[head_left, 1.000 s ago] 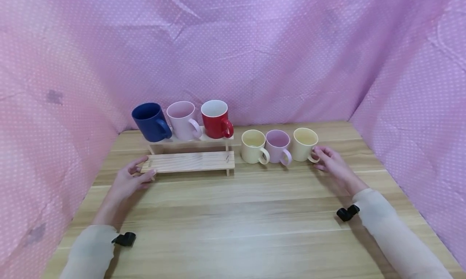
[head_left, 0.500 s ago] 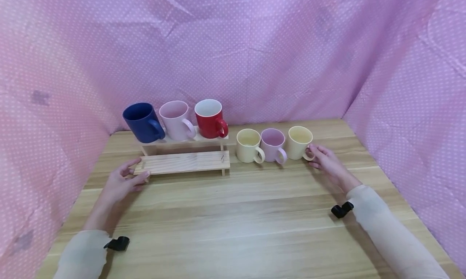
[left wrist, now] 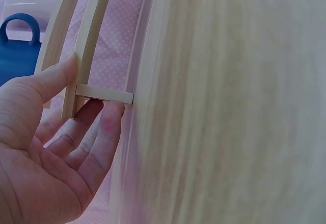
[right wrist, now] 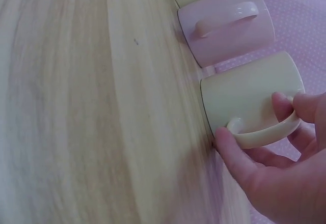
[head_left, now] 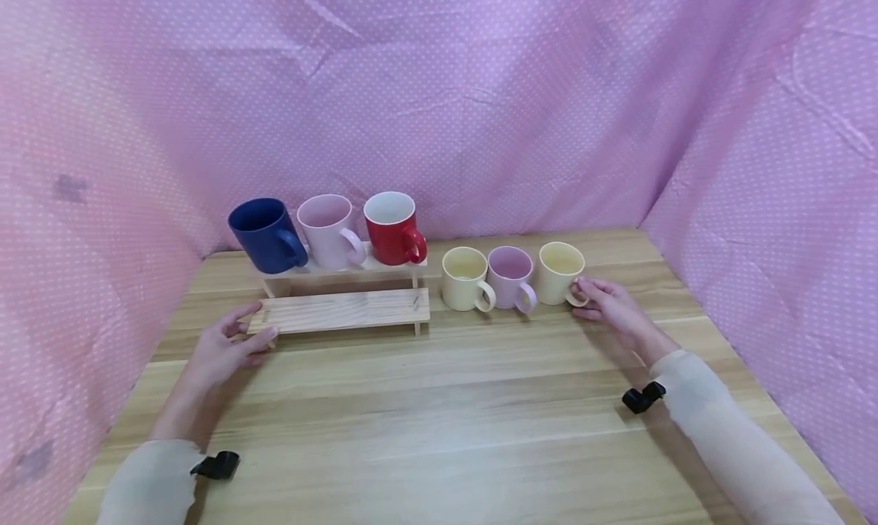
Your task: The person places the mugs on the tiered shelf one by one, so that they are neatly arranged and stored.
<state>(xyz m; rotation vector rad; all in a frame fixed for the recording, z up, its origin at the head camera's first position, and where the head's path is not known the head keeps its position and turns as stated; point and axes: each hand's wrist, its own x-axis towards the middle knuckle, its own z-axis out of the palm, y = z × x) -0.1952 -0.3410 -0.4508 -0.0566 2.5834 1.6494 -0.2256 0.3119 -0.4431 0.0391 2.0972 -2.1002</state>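
Note:
My left hand point(head_left: 218, 351) grips the left end of the lower tier of a two-step wooden rack point(head_left: 343, 310). In the left wrist view the thumb point(left wrist: 61, 72) lies on the board and fingertips touch the leg below. My right hand point(head_left: 613, 312) pinches the handle of a pale yellow mug point(head_left: 557, 277), the rightmost of three on the table. That mug stands upright next to a pink mug point(head_left: 506, 281), with a second yellow mug point(head_left: 458, 287) beyond it to the left. The right wrist view shows fingers and thumb around the handle point(right wrist: 267, 134).
On the rack's upper tier stand a dark blue mug point(head_left: 264, 243), a light pink mug point(head_left: 329, 239) and a red mug point(head_left: 389, 239) with a white inside. Pink dotted cloth point(head_left: 439, 113) hangs behind and at both sides of the wooden table point(head_left: 425, 411).
The head view has shifted a little, so everything sits slightly further left. Both hands keep their holds, and rack and mugs show no clear movement.

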